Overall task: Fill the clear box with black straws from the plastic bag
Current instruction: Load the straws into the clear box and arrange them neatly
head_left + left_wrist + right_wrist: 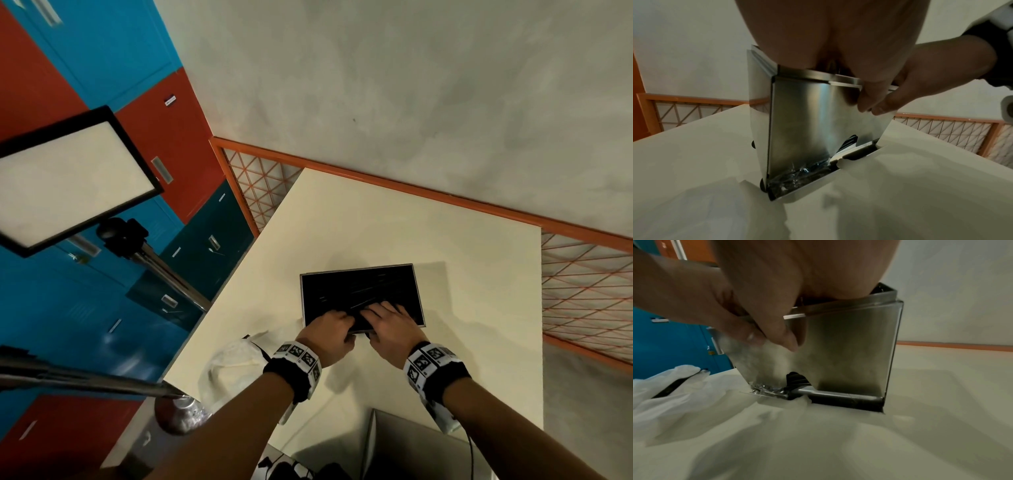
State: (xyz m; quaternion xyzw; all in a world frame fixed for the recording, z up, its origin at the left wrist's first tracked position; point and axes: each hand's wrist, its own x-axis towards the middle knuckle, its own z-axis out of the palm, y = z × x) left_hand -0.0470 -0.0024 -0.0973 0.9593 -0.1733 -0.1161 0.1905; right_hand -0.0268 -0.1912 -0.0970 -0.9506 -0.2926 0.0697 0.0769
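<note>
The clear box (356, 269) stands on the cream table (445, 240), packed with black straws (342, 294). Both hands are at its near wall. My left hand (330, 329) curls over the near rim, thumb and a finger pinching the wall, as the right wrist view shows on the box (855, 345). My right hand (387, 322) has its fingers inside on the straws and its thumb on the outer wall (807, 121). Straws (849, 141) show at a notch low in that wall. The white plastic bag (233, 359) lies crumpled left of my left wrist, also seen as the bag (663, 394).
A lit panel lamp (68, 181) on a stand and a metal pole (85, 380) are left of the table. Blue and red lockers (51, 308) stand behind them. An orange mesh rail (411, 188) runs along the table's far side. A grey carton (411, 445) sits near me.
</note>
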